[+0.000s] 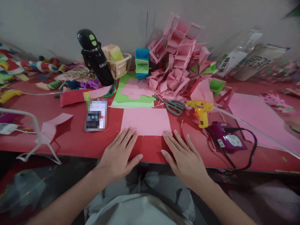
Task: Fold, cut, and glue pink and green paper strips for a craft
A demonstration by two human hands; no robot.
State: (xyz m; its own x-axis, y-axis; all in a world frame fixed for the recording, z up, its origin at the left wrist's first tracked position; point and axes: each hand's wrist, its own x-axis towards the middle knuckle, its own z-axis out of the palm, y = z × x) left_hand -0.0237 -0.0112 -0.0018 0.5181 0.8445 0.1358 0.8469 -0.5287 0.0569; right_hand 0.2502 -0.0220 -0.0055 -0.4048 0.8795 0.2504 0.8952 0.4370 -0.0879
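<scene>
A pink rectangular sheet lies flat on the red table in front of me. The fingertips of my left hand rest at its near left corner, fingers stretched out and palm down. At the near right corner lies my right hand, also flat with its fingers spread. Neither hand grips anything. Beyond the sheet are green sheets with a cut pink piece on top. Scissors with grey-green handles lie just past the sheet's far right corner.
A yellow glue gun and a purple power box with cables are at right. Folded pink pieces pile up behind. A black bottle and a phone are at left. Larger pink paper lies far right.
</scene>
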